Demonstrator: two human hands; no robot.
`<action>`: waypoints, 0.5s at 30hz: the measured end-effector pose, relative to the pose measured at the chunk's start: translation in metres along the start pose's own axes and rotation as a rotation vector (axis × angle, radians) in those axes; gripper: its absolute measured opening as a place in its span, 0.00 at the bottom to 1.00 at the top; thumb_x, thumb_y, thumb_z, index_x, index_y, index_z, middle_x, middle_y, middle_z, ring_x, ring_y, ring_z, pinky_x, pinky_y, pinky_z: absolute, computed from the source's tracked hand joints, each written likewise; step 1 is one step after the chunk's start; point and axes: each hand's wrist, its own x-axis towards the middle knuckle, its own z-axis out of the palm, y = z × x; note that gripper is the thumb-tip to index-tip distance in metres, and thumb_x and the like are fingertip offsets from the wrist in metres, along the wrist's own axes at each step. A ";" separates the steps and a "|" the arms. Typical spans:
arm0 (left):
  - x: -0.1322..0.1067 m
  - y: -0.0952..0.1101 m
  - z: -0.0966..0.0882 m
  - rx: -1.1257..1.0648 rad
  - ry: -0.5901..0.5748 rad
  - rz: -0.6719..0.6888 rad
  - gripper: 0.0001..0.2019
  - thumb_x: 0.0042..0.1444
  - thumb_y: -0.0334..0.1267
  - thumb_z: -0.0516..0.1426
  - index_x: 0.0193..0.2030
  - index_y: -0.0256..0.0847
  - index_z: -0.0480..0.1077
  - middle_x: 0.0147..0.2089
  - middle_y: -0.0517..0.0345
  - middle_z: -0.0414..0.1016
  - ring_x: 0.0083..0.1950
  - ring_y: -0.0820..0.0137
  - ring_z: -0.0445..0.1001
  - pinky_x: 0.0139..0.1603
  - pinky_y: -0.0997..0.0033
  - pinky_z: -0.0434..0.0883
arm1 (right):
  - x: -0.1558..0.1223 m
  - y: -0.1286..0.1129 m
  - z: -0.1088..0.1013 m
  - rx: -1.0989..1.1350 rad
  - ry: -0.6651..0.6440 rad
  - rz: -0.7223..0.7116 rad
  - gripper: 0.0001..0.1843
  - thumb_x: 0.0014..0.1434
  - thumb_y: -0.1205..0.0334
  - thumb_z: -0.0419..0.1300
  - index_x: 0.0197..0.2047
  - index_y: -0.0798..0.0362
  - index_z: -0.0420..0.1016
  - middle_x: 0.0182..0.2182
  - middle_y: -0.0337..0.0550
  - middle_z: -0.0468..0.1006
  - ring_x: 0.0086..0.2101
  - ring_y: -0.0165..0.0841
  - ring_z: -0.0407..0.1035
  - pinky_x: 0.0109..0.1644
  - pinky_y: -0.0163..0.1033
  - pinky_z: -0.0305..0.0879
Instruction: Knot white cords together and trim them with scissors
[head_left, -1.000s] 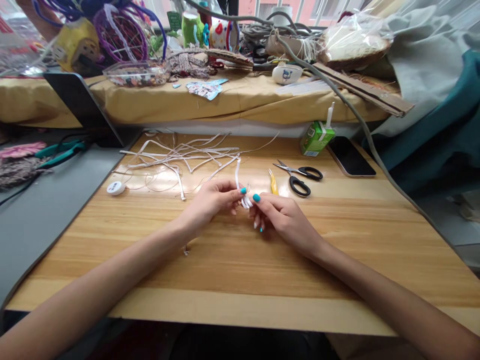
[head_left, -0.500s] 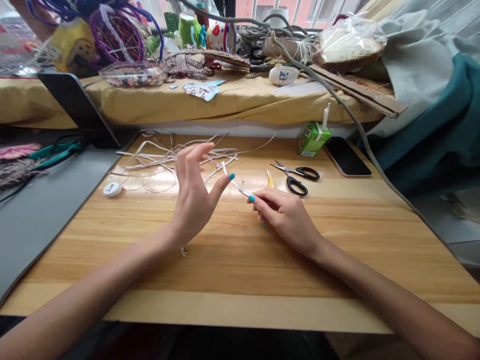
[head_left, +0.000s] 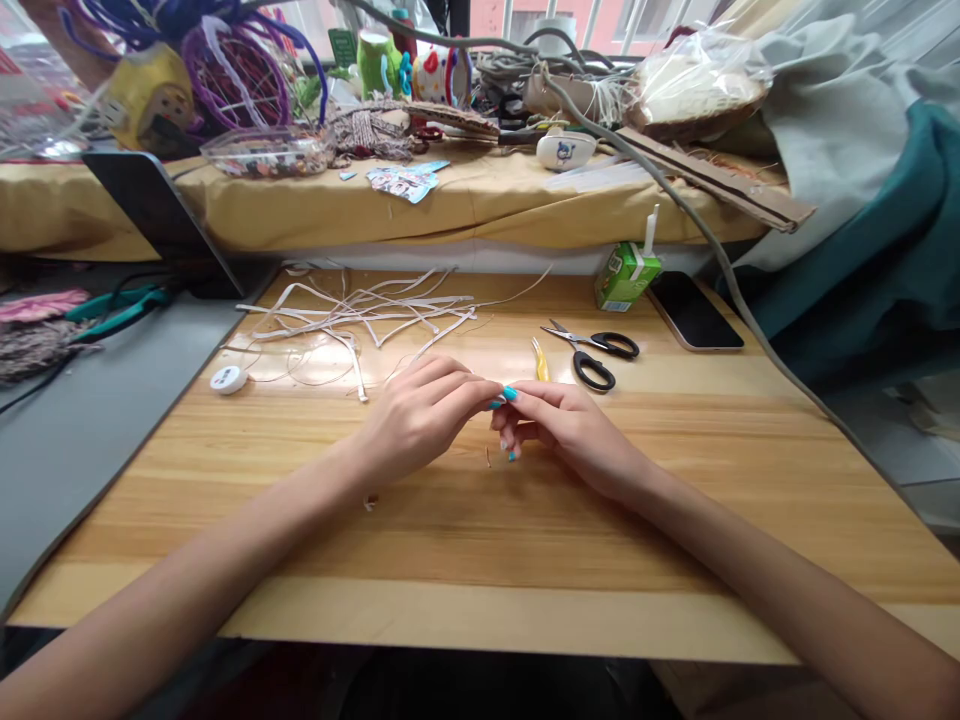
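Observation:
My left hand (head_left: pixel 420 415) and my right hand (head_left: pixel 559 425) meet fingertip to fingertip above the middle of the wooden table (head_left: pixel 675 500). Both are closed in a pinch on a small piece of white strip, which is almost wholly hidden between the fingers. A loose pile of white strips (head_left: pixel 360 315) lies just beyond my left hand. A small yellow-handled tool (head_left: pixel 539 360) and black-handled scissors (head_left: pixel 596 357) lie just past my right hand.
A green juice carton (head_left: pixel 627 277) and a dark phone (head_left: pixel 694 313) lie at the back right. A white round tape measure (head_left: pixel 226 379) sits to the left. A cluttered cloth-covered shelf (head_left: pixel 450 200) runs behind; a grey mat (head_left: pixel 90 420) lies left.
My left hand, lifted and spread open half a second ago, has come back down and closed onto the strip at my right fingertips. The strip end that stuck out is now hidden.

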 end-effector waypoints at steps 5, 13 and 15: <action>-0.002 -0.006 -0.002 0.051 -0.093 0.147 0.11 0.55 0.28 0.50 0.45 0.33 0.64 0.39 0.50 0.75 0.39 0.69 0.71 0.39 0.69 0.68 | 0.001 0.002 -0.003 0.039 0.040 0.035 0.10 0.51 0.60 0.56 0.23 0.57 0.68 0.22 0.36 0.68 0.21 0.21 0.62 0.24 0.29 0.60; -0.001 -0.006 -0.009 0.159 -0.141 0.269 0.12 0.57 0.28 0.46 0.45 0.34 0.66 0.39 0.49 0.75 0.40 0.68 0.74 0.41 0.68 0.70 | 0.000 -0.001 -0.002 0.131 0.070 0.137 0.08 0.47 0.61 0.59 0.23 0.58 0.70 0.21 0.36 0.70 0.19 0.21 0.62 0.23 0.29 0.58; -0.002 -0.006 -0.009 0.138 -0.171 0.266 0.13 0.57 0.28 0.45 0.46 0.34 0.65 0.41 0.49 0.75 0.42 0.69 0.73 0.43 0.69 0.71 | 0.000 -0.002 -0.003 0.167 0.071 0.164 0.07 0.46 0.63 0.60 0.25 0.59 0.72 0.21 0.37 0.70 0.20 0.21 0.63 0.23 0.28 0.59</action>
